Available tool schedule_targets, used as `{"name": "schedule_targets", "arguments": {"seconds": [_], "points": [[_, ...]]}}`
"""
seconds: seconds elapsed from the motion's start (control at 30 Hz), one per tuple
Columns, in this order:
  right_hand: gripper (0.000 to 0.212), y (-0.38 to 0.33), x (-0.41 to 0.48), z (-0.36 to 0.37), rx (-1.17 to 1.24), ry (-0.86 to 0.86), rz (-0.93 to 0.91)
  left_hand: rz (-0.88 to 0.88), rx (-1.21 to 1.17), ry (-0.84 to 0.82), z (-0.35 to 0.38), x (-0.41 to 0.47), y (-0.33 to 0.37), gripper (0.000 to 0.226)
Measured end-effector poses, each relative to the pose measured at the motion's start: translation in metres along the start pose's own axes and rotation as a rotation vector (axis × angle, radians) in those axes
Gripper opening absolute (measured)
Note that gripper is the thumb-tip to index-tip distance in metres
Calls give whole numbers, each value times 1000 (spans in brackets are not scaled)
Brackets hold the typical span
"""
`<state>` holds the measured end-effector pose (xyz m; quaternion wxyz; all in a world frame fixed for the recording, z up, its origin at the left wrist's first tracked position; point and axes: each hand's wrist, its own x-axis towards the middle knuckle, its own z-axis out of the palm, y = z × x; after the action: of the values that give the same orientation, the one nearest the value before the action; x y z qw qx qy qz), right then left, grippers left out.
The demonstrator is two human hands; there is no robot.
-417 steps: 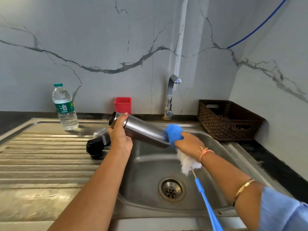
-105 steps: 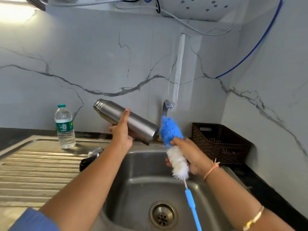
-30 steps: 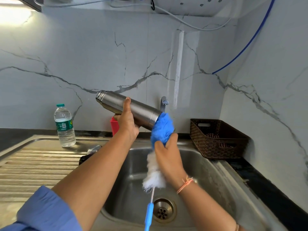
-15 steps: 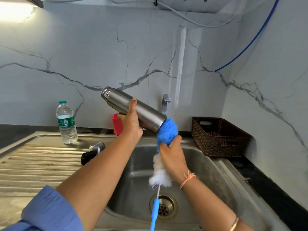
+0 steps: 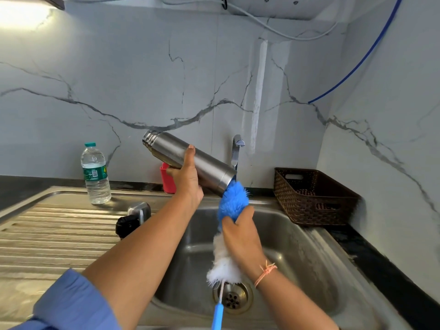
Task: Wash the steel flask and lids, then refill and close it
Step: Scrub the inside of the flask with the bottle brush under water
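Brown woven basket (image 5: 309, 208) sits on the black desk (image 5: 371, 256) at the right back corner, tucked right up against the side wall, well apart from the steel sink (image 5: 297, 246). There's a small red cup (image 5: 166, 181) at the back edge against the marble-look wall (image 5: 119, 79), left of the chrome tap (image 5: 237, 151). Round drain (image 5: 234, 298) sits in the bottom of the basin, and the ribbed draining board (image 5: 54, 229) runs off to the left. Up top, a thin blue hose (image 5: 357, 60) curves down the right wall, and white cables (image 5: 273, 27) hang under a white unit (image 5: 273, 5).
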<state>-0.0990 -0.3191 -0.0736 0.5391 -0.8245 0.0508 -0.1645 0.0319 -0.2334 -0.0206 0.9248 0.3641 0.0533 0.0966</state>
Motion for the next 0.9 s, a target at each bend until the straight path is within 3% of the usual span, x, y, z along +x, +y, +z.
{"name": "schedule_targets", "arguments": {"seconds": [0.17,0.37,0.5,0.6,0.67,0.73,0.9], "points": [[17,-4,21,-12,105,80,-14,-36,1,0,-3,0,-4,67],[43,18,27,-23,47,-120,198,-137,126,48,-6,-5,0,82],[28,22,41,-56,-47,20,132,-330,301,-91,-9,-13,8,80],[27,23,48,-75,-218,77,72,-468,597,-244,-8,-23,18,54],[28,26,51,-82,-310,75,68,-462,866,-278,-10,-27,22,44],[30,33,53,-86,-372,79,75,-305,1186,-304,-15,-23,23,53],[32,42,54,-85,-427,74,89,-18,1891,-411,-22,-14,22,104]]}}
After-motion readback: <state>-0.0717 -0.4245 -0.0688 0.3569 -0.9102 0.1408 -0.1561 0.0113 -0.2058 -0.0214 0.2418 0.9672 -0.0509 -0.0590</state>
